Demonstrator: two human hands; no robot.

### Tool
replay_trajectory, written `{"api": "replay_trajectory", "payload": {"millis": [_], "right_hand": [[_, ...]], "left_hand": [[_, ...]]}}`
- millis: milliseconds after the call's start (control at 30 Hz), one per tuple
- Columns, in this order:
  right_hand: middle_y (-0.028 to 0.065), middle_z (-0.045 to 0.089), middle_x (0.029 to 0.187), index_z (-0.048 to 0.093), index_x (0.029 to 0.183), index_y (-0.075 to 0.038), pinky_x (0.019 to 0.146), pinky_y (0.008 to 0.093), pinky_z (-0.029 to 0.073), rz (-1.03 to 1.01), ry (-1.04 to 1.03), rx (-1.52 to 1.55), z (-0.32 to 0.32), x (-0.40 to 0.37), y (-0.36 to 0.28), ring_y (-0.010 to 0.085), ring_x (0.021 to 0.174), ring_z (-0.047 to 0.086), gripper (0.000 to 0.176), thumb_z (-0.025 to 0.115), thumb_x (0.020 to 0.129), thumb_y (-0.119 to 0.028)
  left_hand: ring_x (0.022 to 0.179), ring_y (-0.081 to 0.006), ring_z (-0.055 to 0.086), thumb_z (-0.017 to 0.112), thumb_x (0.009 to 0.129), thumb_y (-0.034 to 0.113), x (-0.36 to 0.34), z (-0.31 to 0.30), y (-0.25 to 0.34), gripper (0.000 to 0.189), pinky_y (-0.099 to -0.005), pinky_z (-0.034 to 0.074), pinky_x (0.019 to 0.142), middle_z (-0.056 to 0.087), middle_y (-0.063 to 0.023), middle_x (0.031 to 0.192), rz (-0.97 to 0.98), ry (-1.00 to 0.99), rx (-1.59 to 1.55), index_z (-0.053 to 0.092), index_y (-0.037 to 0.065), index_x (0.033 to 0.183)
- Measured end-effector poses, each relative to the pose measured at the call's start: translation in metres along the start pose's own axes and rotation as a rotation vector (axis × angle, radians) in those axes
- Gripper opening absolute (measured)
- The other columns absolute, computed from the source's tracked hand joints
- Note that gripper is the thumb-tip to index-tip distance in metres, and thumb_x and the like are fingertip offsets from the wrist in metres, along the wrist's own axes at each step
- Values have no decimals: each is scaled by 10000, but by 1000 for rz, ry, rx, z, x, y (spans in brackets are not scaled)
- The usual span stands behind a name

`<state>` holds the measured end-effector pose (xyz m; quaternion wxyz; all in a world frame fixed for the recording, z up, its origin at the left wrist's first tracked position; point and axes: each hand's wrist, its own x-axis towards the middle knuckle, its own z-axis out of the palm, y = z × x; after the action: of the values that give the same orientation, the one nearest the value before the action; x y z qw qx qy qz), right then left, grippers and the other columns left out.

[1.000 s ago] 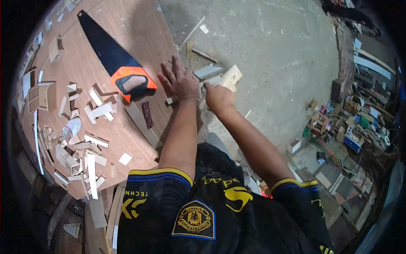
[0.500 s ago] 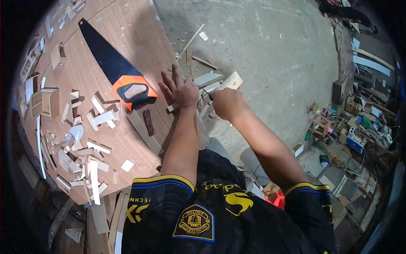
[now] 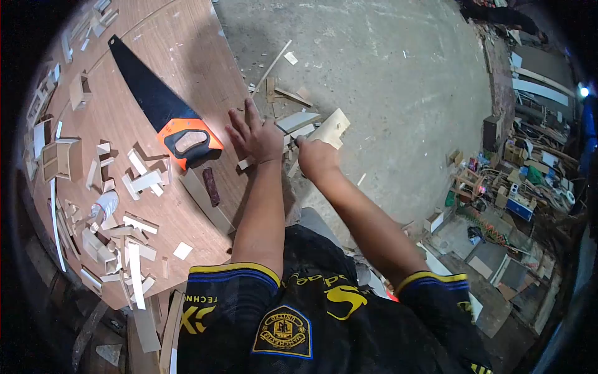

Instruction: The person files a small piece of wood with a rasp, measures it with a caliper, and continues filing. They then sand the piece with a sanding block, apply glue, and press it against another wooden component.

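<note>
My left hand (image 3: 260,138) lies at the table's right edge with its fingers spread, beside the orange handle of a handsaw (image 3: 148,87). A pale wood strip (image 3: 243,164) shows just below its palm. My right hand (image 3: 319,161) is a closed fist just past the edge. A small dark tool (image 3: 296,141) pokes out of that fist toward the left hand; most of it is hidden, and its kind cannot be made out. The handsaw lies flat on the table (image 3: 205,37). A dark brown stick-like piece (image 3: 211,186) rests below its handle.
Small wood offcuts (image 3: 146,181) and a little box-shaped wood piece (image 3: 62,159) lie scattered across the table's left side. On the concrete floor (image 3: 386,93) are more scraps, among them a pale notched board (image 3: 331,128). Piled clutter (image 3: 520,199) lines the right side.
My right fist has come left and slightly down, closer to the left hand. The left hand stays spread at the table edge. The whole view has shifted slightly.
</note>
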<state>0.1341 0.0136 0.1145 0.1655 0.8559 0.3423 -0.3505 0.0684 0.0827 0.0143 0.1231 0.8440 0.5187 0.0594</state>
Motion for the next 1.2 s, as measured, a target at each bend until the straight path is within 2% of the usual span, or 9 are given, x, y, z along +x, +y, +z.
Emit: {"api": "replay_trajectory", "payload": {"millis": [133,233,367,433,500,533,733,933,1200], "right_hand": [[149,685,907,602,1133,-152,697,425,541,-152,-72,-65,-18,-3,10,318,834,674,299,497,853,-140],[141,688,887,596,1141,-162,692,425,542,-96,-65,-81,-20,-25,7,329,822,674,318,508,838,-129],[155,685,866,593,1139,-147,683,436,540,-96,-8,-44,-25,-37,4,337,814,672,337,501,818,-100],[198,679,880,618,1005,-34,694,440,535,-141,5,6,-20,-37,2,343,843,674,244,428,899,-144],[198,674,849,600,1024,-25,682,450,532,-193,0,26,-11,-32,2,348,819,669,245,451,848,-107],[198,670,819,582,1043,-15,669,460,529,-236,-11,52,-7,-30,0,352,795,665,274,473,798,-71],[203,660,780,566,1036,-3,653,473,518,-271,87,78,6,-41,-9,361,757,658,265,453,814,-92],[208,659,784,562,1018,-3,627,472,517,-321,90,105,6,-39,-3,365,724,657,249,444,820,-96],[207,645,736,530,1052,-5,626,484,511,-319,88,156,14,-41,-7,376,688,645,265,449,812,-82]], "left_hand": [[1375,-369,243,609,776,286,1,2,-9,198,-545,174,1108,346,14,1480,36,47,-40,741,290,924],[1373,-349,258,599,781,277,1,-7,-4,211,-529,183,1112,337,23,1485,3,-46,9,735,293,941],[1370,-375,268,565,791,246,-1,-2,-8,183,-537,176,1109,422,-4,1433,28,14,-23,727,242,876],[1353,-366,301,573,791,216,-4,3,-14,166,-538,204,1100,432,-3,1424,47,129,-85,720,242,863],[1343,-353,321,586,792,209,-8,6,-21,142,-542,217,1094,444,-7,1412,64,168,-116,704,214,871],[1342,-349,324,588,798,224,-10,7,-24,147,-541,216,1095,449,-10,1406,83,184,-138,693,207,900],[1360,-355,282,605,804,220,-15,12,-23,320,-548,192,1102,424,-39,1402,82,216,-136,574,88,1094],[1342,-391,300,610,773,176,-14,1,-17,276,-574,172,1089,416,-79,1408,-27,254,-253,559,85,1028],[1300,-434,335,633,714,171,-11,5,-26,320,-621,193,1045,422,-122,1383,70,279,-237,519,91,1002]]}}
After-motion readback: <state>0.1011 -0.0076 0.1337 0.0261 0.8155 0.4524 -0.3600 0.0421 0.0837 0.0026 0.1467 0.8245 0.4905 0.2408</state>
